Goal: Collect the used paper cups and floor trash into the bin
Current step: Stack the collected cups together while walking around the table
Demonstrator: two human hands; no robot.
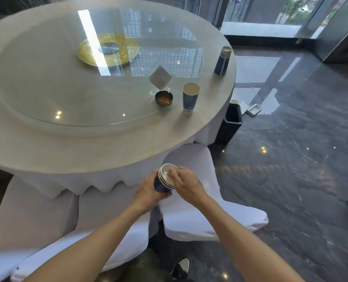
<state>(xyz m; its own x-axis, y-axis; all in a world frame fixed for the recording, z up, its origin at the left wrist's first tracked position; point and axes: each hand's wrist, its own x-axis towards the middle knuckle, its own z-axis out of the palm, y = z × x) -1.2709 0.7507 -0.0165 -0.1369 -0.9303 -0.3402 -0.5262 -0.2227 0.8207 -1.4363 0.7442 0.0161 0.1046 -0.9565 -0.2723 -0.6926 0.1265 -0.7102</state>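
My left hand (148,191) grips a stack of nested blue-and-white paper cups (165,178), held tilted below the table's front edge. My right hand (186,183) rests on the stack's rim, its fingertips at the top cup's mouth. Another blue paper cup (190,97) stands upright near the table's right edge. A third cup (222,61) stands farther back at the rim. The dark bin (233,121) sits on the floor right of the table, partly hidden by the tablecloth. White trash (254,109) lies on the floor just beyond the bin.
The round table (37,143) has a white cloth and a glass turntable (67,82). A brass ashtray (164,99) and a clear card stand (160,79) sit near the closer cup. White-covered chairs (189,216) stand before me. The dark floor (291,169) is glossy.
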